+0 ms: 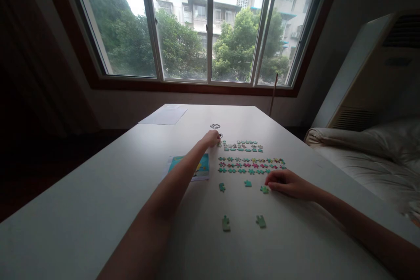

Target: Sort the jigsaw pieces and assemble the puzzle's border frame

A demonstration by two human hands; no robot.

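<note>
My left hand point(211, 138) reaches far over the table with its fingers closed at the left end of the far rows. A small green puzzle piece point(219, 144) is at its fingertips. On the right, my right hand point(289, 183) rests low with curled fingers, thumb and forefinger at the edge of a green puzzle piece point(264, 189). Nearby lie several loose pieces: a teal piece point(247, 183), a dark green piece point(222, 187) and two closer to me, a left one point(226, 223) and a right one point(260, 221). Long rows of puzzle pieces point(251, 166) lie beyond.
A blue picture card point(204, 162) lies partly under my left forearm. White paper point(163, 114) is at the table's far left corner. A dark round mark point(215, 126) shows beyond my left hand. The white table point(98, 192) faces a window; a sofa point(357, 153) stands right.
</note>
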